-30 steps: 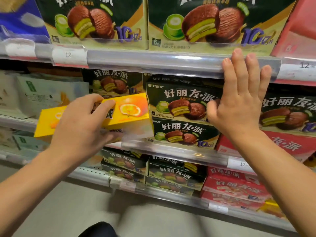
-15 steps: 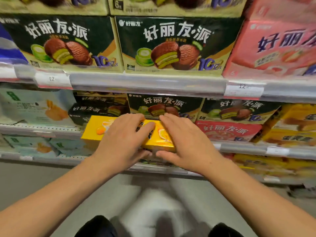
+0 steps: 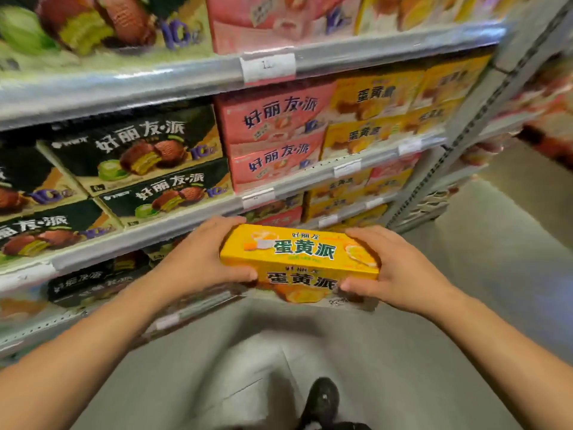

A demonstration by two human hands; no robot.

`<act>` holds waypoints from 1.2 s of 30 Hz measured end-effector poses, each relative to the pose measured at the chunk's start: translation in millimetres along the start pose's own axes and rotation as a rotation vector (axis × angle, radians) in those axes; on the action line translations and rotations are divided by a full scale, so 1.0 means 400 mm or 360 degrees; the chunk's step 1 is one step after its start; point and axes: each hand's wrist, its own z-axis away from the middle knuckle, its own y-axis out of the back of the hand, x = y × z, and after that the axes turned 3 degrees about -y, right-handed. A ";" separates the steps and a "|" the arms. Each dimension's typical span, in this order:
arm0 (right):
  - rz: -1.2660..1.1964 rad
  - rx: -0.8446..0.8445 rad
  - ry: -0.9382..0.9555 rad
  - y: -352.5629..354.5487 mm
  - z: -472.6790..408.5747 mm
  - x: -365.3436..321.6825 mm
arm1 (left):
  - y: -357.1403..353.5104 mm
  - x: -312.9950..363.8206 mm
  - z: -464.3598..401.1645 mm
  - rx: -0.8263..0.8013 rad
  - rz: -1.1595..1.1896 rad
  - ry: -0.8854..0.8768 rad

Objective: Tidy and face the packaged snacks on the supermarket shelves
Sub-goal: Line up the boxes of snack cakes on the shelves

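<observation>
Supermarket shelves (image 3: 173,72) of boxed pies rise beyond our hands; our left hand (image 3: 198,259) and right hand (image 3: 400,271) grip the ends of a yellow box (image 3: 297,259), held between them off the shelving.

Yellow box (image 3: 299,259): now off shelf, held w/ both hands — left hand (image 3: 198,259) at 9 o'clock end, right hand (image 3: 400,274) at 3 o'clock end.

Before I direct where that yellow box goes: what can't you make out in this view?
- Head view: price tag digits, blurred.
- Yellow box ends, covered by the left hand and right hand.
- Shelf slot below the box, hidden behind it.
- Green boxes up top, cut off by the frame edge.
</observation>
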 end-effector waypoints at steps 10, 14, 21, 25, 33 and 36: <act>0.0357 0.0008 -0.0345 0.116 0.287 0.216 | -0.181 0.391 -0.152 -0.0063 0.0067 -0.0462; 0.0130 -0.0030 -0.0414 0.149 0.345 0.382 | -0.308 0.567 -0.253 -0.0129 -0.0010 -0.0522; 0.0057 -0.0262 -0.0484 0.332 0.342 0.717 | -0.476 0.796 -0.467 -0.0149 0.0032 -0.0411; -0.0009 -0.0293 -0.0504 0.420 0.265 0.852 | -0.521 0.848 -0.579 -0.0097 0.0121 -0.0319; -0.0009 -0.0243 -0.0652 0.425 0.051 1.109 | -0.608 0.658 -0.894 -0.0257 0.0427 0.0609; 0.0029 -0.0207 -0.0695 0.416 -0.038 1.200 | -0.676 0.594 -1.087 -0.0499 -0.0249 0.0391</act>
